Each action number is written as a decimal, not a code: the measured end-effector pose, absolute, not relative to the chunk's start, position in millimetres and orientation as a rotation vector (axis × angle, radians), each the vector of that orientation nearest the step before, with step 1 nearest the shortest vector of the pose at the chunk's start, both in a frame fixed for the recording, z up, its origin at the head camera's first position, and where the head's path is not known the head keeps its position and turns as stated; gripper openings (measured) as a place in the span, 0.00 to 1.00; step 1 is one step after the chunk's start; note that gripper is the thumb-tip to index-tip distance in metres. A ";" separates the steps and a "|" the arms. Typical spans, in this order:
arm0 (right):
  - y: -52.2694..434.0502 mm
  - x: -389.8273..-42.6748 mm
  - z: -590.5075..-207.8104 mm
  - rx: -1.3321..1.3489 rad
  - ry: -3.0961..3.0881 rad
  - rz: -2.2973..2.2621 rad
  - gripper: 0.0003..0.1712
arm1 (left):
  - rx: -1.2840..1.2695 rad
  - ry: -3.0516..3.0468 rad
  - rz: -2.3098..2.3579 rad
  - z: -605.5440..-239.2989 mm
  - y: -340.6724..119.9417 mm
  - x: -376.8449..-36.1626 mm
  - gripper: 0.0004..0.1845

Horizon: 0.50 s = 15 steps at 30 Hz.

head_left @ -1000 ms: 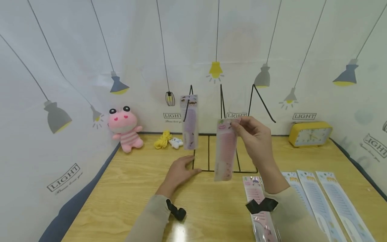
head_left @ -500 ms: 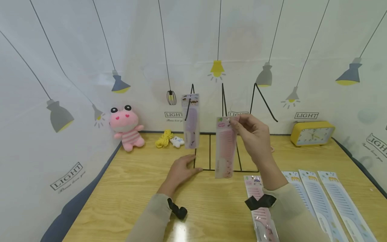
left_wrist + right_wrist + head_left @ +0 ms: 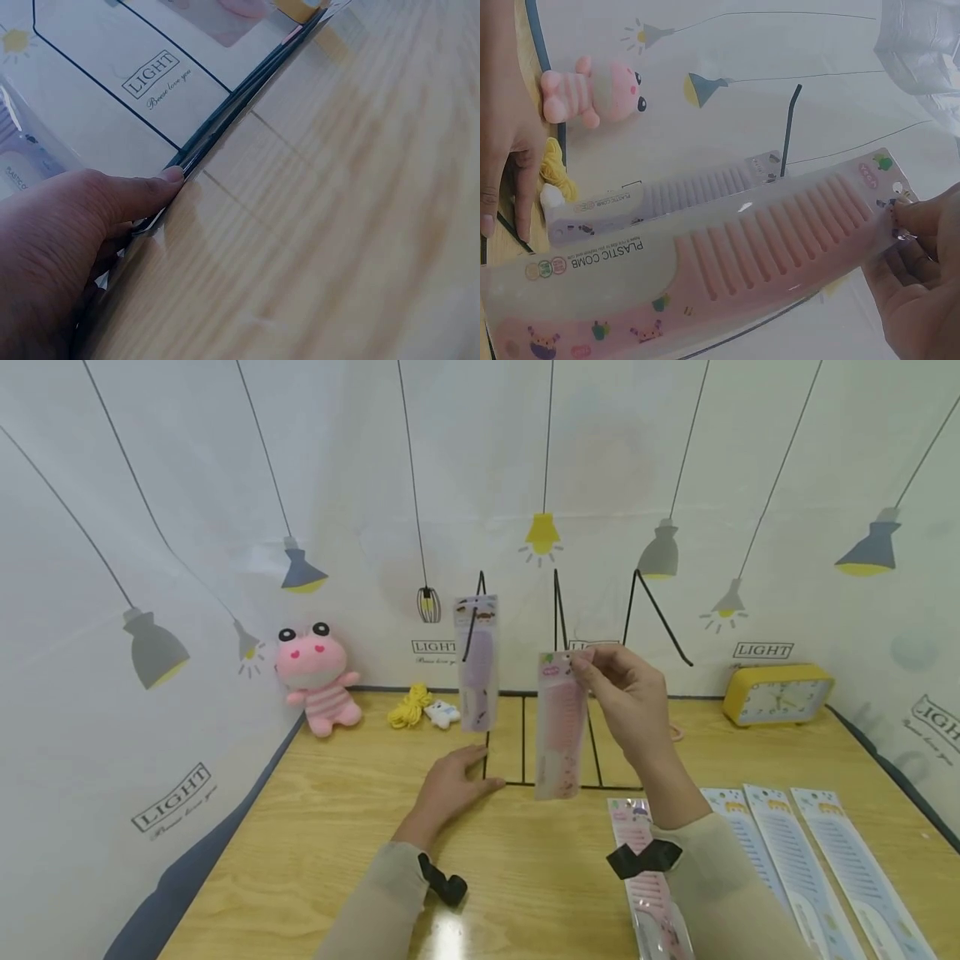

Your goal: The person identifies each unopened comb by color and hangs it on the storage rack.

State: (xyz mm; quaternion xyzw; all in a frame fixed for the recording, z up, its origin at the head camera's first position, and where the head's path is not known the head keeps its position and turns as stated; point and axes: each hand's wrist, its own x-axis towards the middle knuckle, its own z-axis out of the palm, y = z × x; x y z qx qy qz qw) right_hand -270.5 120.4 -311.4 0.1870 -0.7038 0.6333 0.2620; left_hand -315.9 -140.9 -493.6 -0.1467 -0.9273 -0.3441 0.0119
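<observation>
My right hand [image 3: 600, 670] pinches the top of a packaged pink comb [image 3: 558, 727] and holds it upright in front of a black wire rack [image 3: 558, 610]. The same pink comb [image 3: 727, 262] fills the right wrist view, with my fingers [image 3: 922, 225] at its hang-hole end. A packaged purple comb [image 3: 477, 660] hangs on the rack's left hook. My left hand [image 3: 450, 785] lies flat on the table, fingers straight, touching the rack's base wire [image 3: 225, 124].
Several packaged combs [image 3: 795, 860] lie on the wooden table [image 3: 300, 827] at the right front. A pink plush frog [image 3: 315, 677], a yellow cord bundle [image 3: 408, 706] and a small white toy [image 3: 441, 714] sit at the back left. A yellow clock [image 3: 776, 693] stands back right.
The pink comb in my right hand has swung from a slight tilt to hang straighter and a little closer to the rack. My left hand has stayed at the rack's base.
</observation>
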 end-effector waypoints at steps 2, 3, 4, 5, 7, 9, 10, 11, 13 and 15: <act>120.4 -270.7 -311.5 0.516 -1.894 1.713 0.12 | -0.457 -2.889 -1.073 -494.6 -140.9 -315.3 0.42; 120.4 -270.6 -311.4 0.521 -1.889 1.711 0.12 | -0.456 -2.888 -1.072 -494.9 -140.9 -315.1 0.42; 120.4 -270.7 -311.3 0.524 -1.882 1.711 0.11 | -0.454 -2.887 -1.073 -495.1 -140.9 -314.9 0.42; 120.8 -271.0 -311.5 0.528 -1.876 1.709 0.11 | -0.454 -2.884 -1.076 -495.1 -140.9 -314.8 0.42; 121.5 -271.6 -312.3 0.533 -1.872 1.702 0.11 | -0.455 -2.881 -1.080 -494.9 -140.8 -314.5 0.42; 122.3 -272.1 -313.2 0.530 -1.875 1.694 0.10 | -0.454 -2.882 -1.083 -494.7 -140.8 -314.2 0.42; 122.5 -272.6 -313.5 0.529 -1.879 1.691 0.10 | -0.455 -2.881 -1.085 -494.6 -140.7 -314.2 0.41; 122.6 -273.3 -313.7 0.526 -1.887 1.684 0.11 | -0.459 -2.879 -1.085 -494.7 -140.7 -314.3 0.41; 122.3 -274.4 -313.5 0.516 -1.909 1.669 0.12 | -0.461 -2.877 -1.083 -494.6 -140.6 -314.3 0.41; 122.1 -276.2 -313.2 0.506 -1.927 1.660 0.13 | -0.460 -2.873 -1.087 -494.5 -140.6 -314.3 0.41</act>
